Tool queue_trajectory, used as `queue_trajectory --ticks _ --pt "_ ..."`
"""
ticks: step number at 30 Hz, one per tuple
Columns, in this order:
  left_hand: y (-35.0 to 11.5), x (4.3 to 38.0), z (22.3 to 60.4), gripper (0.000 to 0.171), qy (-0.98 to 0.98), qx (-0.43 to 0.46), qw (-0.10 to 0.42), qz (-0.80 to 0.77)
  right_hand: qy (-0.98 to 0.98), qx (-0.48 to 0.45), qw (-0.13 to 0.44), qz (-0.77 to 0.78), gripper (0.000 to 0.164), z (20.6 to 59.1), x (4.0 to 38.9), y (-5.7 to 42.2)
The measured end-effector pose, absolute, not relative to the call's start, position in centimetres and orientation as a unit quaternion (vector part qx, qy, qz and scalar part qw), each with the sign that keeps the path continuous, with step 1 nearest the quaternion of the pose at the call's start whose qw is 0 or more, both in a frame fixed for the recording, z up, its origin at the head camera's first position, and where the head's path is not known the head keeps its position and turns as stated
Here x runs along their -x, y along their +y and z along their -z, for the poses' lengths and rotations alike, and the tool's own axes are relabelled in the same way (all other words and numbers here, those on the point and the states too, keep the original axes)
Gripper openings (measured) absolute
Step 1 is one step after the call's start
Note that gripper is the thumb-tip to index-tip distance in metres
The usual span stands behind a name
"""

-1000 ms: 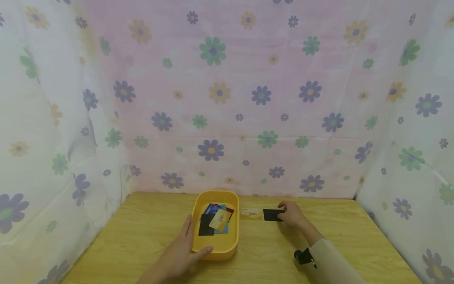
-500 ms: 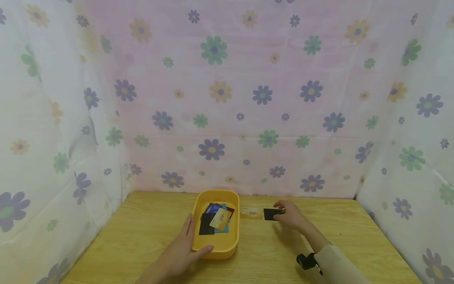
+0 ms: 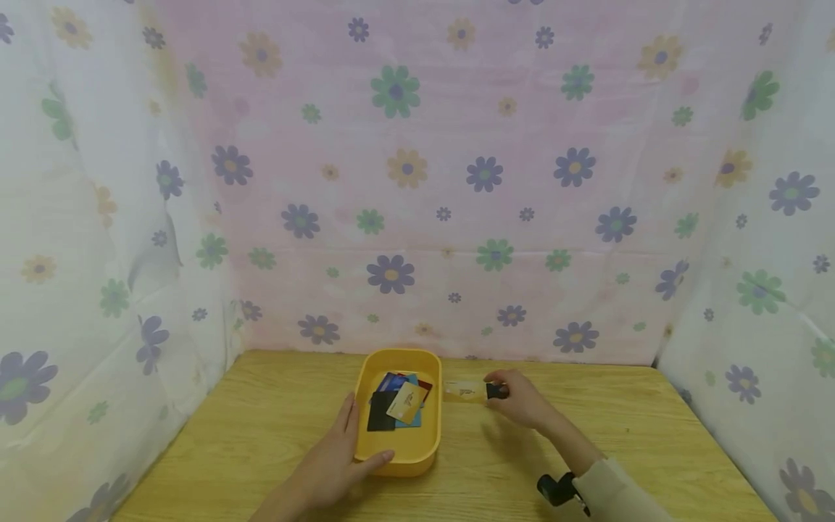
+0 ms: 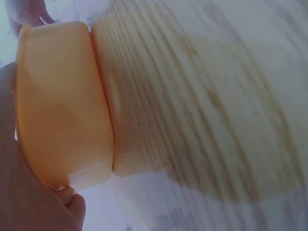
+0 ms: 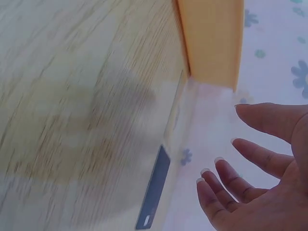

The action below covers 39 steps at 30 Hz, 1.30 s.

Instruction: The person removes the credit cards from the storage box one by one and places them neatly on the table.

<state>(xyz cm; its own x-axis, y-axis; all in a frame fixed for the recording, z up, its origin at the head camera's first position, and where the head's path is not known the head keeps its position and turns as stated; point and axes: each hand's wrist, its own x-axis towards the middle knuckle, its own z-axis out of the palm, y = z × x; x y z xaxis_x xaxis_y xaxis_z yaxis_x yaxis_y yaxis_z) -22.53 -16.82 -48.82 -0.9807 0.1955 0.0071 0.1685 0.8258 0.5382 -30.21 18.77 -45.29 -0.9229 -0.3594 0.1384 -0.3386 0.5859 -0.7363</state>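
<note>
In the head view my left hand [image 3: 329,460] holds a yellow plastic bin [image 3: 406,470] at its left side and near corner, the thumb over the rim. A black card [image 3: 382,412], a gold card [image 3: 408,403], a dark blue card [image 3: 392,381] and other coloured cards lie overlapping inside. My right hand [image 3: 522,400] is over a second black card [image 3: 496,391] on the table, covering its right part. The right wrist view shows the hand [image 5: 260,173] with loosely spread fingers, apart from this card [image 5: 155,190]. Another gold card [image 3: 465,392] lies between bin and black card.
The wood-grain table [image 3: 261,420] ends at a flower-patterned cloth backdrop [image 3: 417,217], with similar cloth along both sides. A black strap-mounted device [image 3: 557,489] hangs at my right wrist.
My right hand has moved left across the black card on the table, hiding more of it. My left hand and the bin have stayed in place.
</note>
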Motion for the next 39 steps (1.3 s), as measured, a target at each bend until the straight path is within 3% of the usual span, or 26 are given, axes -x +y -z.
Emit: queue_trajectory --ticks 24,39 --pt "-16.7 22.5 48.8 0.122 0.954 -0.098 0.024 -0.281 0.864 0.257 0.034 0.431 0.045 44.2 28.2 13.6" --pt "-16.8 22.6 48.9 0.122 0.953 -0.101 0.02 -0.286 0.849 0.297 0.002 0.437 0.037 44.4 28.1 9.3"
